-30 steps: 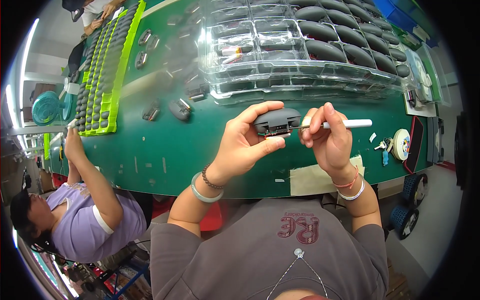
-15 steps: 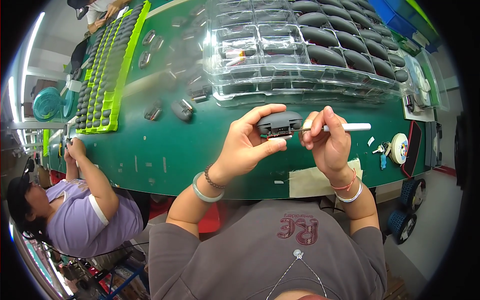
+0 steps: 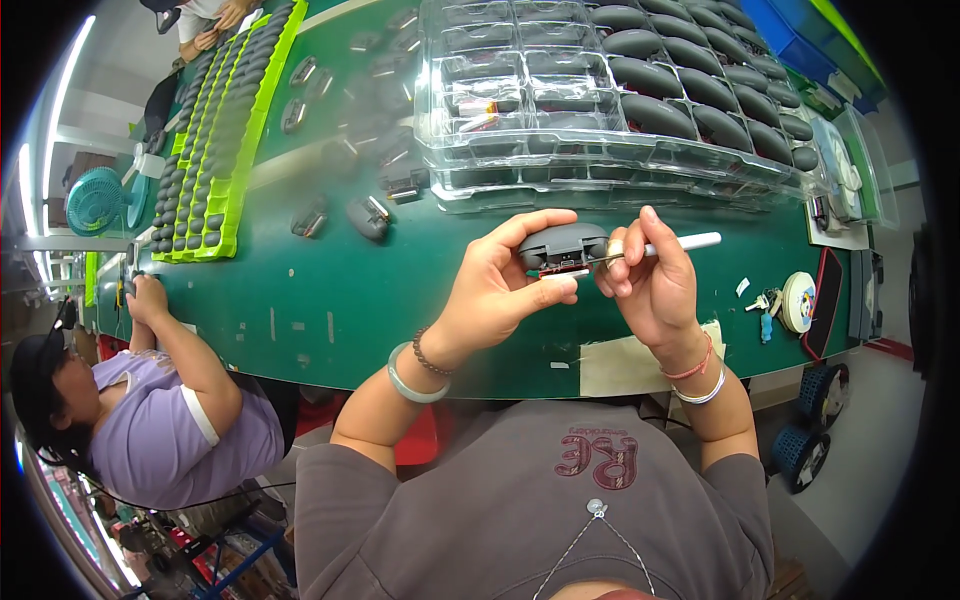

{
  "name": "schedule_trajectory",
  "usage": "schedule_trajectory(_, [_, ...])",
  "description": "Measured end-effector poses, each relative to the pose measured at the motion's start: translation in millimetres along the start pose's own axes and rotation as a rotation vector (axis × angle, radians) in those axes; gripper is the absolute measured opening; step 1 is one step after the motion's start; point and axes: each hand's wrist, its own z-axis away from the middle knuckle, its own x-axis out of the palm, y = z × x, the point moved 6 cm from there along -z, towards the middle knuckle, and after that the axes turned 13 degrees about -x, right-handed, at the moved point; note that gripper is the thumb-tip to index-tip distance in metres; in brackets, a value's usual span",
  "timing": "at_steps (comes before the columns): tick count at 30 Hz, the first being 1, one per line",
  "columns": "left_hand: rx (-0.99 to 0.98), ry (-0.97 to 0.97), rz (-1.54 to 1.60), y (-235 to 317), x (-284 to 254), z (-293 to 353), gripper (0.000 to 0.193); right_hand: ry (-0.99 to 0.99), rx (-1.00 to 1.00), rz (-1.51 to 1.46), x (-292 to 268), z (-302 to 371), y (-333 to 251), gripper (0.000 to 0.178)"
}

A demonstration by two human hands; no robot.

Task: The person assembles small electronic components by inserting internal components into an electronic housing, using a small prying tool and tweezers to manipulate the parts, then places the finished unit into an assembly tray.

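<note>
My left hand (image 3: 492, 284) is closed around the side of a dark grey oval plastic housing (image 3: 566, 240), thumb below and fingers above. Its open lower face is turned toward me and shows small electronic parts and a reddish strip. Pinched in my right hand (image 3: 656, 282) is a slim white-handled tool (image 3: 698, 241) with a thin metal shaft. The shaft points left, and its tip reaches the right end of the housing; whether it touches inside I cannot tell. Both hands are above the green table (image 3: 430, 270).
Stacked clear plastic trays (image 3: 620, 165) hold many grey housings beyond my hands. Loose housings (image 3: 369, 219) lie to the left, near a lime-green rack (image 3: 222, 225). At right are keys with a round white tag (image 3: 798, 302). A co-worker (image 3: 180, 430) sits at left; a beige patch (image 3: 625, 366) lies nearest me.
The white handle has tilted up and shifted slightly left with my right fingers. The housing stays almost in place in my left hand.
</note>
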Motion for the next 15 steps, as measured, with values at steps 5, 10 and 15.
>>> schedule_trajectory(5, [0.023,0.026,-0.008,2.2,-0.6,0.5,0.052,0.056,0.198,-0.165,-8.0,0.0,15.7,0.039])
schedule_trajectory(10, [-0.02,0.054,0.037,-0.3,-7.0,-0.1,0.052,0.101,0.238,-0.177,-1.4,1.8,16.4,0.039])
schedule_trajectory(15, [-0.073,0.084,0.09,-0.1,-8.9,-1.0,0.052,-0.061,-0.306,0.299,2.0,3.3,-24.4,0.045])
